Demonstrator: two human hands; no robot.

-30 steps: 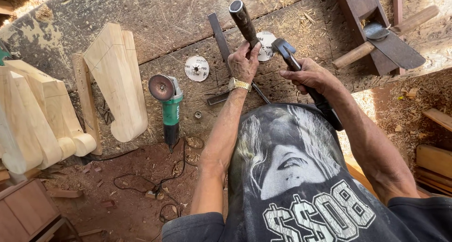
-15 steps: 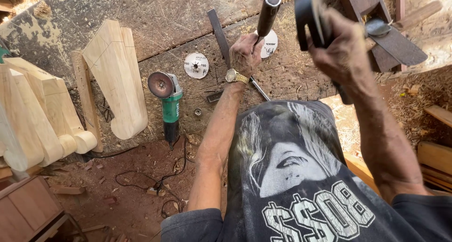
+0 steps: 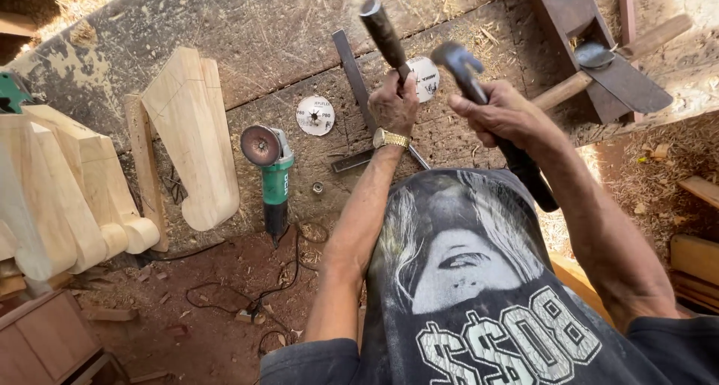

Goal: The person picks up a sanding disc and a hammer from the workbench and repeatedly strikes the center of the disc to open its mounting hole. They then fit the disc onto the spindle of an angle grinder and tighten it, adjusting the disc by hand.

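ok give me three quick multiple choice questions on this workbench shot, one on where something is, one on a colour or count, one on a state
1. Where does the angle grinder lie?
A. left of the left hand
B. right of the right hand
C. on the shaped wooden piece

2. How many round discs lie loose on the workbench?
A. none
B. two
C. five

3. What state is the hammer in?
A. lying flat on the bench
B. hanging on a wall
C. gripped in the right hand, head raised near the chisel

Answers:
1. A, its green body lies left of the forearm.
2. B, one white disc beside the grinder, another disc partly behind the left hand.
3. C, the fingers wrap its handle above the bench.
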